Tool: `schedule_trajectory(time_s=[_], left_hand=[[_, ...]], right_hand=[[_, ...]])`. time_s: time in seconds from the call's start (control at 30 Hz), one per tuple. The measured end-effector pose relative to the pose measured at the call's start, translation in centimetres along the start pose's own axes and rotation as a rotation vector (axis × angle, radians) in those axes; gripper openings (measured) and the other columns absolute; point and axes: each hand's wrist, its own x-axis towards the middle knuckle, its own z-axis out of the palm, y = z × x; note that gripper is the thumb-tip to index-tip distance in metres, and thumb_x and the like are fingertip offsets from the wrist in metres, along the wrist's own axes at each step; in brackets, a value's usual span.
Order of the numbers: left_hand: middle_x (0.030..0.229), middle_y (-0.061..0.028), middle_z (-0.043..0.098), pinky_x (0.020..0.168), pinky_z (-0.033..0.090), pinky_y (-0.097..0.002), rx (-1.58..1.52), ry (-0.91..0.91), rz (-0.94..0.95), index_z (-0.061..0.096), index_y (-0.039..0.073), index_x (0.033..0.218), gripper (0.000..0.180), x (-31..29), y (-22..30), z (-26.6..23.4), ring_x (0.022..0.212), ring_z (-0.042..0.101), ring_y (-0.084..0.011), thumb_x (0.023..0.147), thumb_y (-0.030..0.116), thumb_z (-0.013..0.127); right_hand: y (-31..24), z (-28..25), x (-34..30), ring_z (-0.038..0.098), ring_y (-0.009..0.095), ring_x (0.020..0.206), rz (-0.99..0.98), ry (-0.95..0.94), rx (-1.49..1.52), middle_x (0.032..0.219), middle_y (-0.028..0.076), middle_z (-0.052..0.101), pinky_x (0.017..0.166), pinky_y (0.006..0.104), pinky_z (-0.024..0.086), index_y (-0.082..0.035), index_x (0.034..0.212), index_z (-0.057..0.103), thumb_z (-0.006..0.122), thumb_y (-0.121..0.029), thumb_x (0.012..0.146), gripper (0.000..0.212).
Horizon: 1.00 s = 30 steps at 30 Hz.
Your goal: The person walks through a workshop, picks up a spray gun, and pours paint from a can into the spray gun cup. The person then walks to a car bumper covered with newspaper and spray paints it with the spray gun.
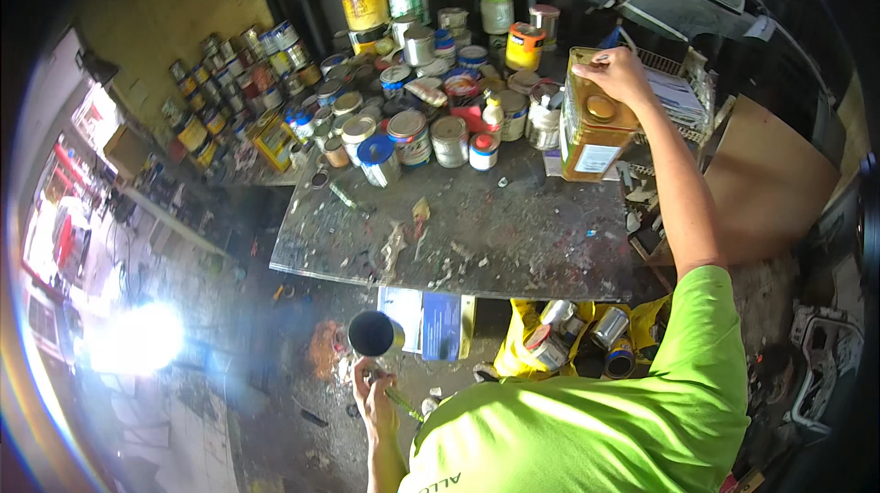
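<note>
My right arm stretches out over the table's right side. My right hand point(616, 73) is closed at the top of a tall rectangular gold-brown tin point(598, 140) with a round cap and a white label; its fingers seem to grip the top handle. The tin stands at the table's back right. Low in front of me, my left hand point(374, 399) is closed on an open round can point(374, 335), dark inside, held off the table's near edge. A thin green stick point(404, 404) passes by the left hand; whether the fingers hold it too is unclear.
The stained table point(513, 227) carries many cans at its back, including a blue-lidded can point(378, 159) and an orange can point(524, 46). More cans point(220, 90) crowd the left wall. Below the table is a yellow bag point(515, 342) of cans. A brown board point(765, 177) leans at right.
</note>
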Motion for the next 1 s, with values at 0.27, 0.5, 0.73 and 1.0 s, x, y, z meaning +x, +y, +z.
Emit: schedule_trajectory(time_s=[0.27,0.5,0.73,1.0], left_hand=[[0.092,-0.0006,0.058,0.067,0.043,-0.0233,0.178,0.018,0.067,0.059,0.008,0.128,0.047,-2.2,0.0,-6.9,0.077,0.053,-0.0078,0.081,-0.001,0.059],[0.088,0.0016,0.055,0.063,0.039,-0.0223,0.076,0.097,-0.004,0.057,0.009,0.128,0.047,-4.2,-1.7,-11.6,0.074,0.049,-0.0059,0.082,-0.001,0.059],[0.086,0.0003,0.059,0.057,0.037,-0.0213,-0.051,0.199,0.003,0.057,0.009,0.127,0.046,-5.1,-1.6,-14.2,0.068,0.049,-0.0046,0.082,-0.004,0.057],[0.088,-0.0003,0.057,0.065,0.041,-0.0229,-0.046,0.155,0.010,0.058,0.009,0.125,0.045,-2.8,-1.7,-20.2,0.075,0.051,-0.0071,0.082,-0.004,0.057]], right_hand=[[-9.1,5.0,-9.3,0.074,0.016,0.076,-0.064,-0.269,0.438,0.084,0.013,0.077,0.069,0.0296,0.056,0.002,0.088,0.077,0.083,-0.022,0.084,0.025],[-12.9,5.4,-15.0,0.065,0.034,0.107,0.033,-0.343,0.160,0.108,0.021,0.069,0.093,0.0440,0.050,-0.001,0.107,0.075,0.078,-0.032,0.088,0.036],[-15.3,8.6,-26.6,0.048,0.040,0.132,0.394,0.475,0.277,0.150,0.027,0.039,0.111,0.0525,0.040,-0.003,0.160,0.015,0.087,-0.047,0.076,0.120],[-15.2,18.3,-32.9,0.047,0.035,0.138,0.708,0.364,0.327,0.154,0.029,0.035,0.112,0.0463,0.044,0.003,0.159,0.003,0.093,-0.026,0.073,0.127]])
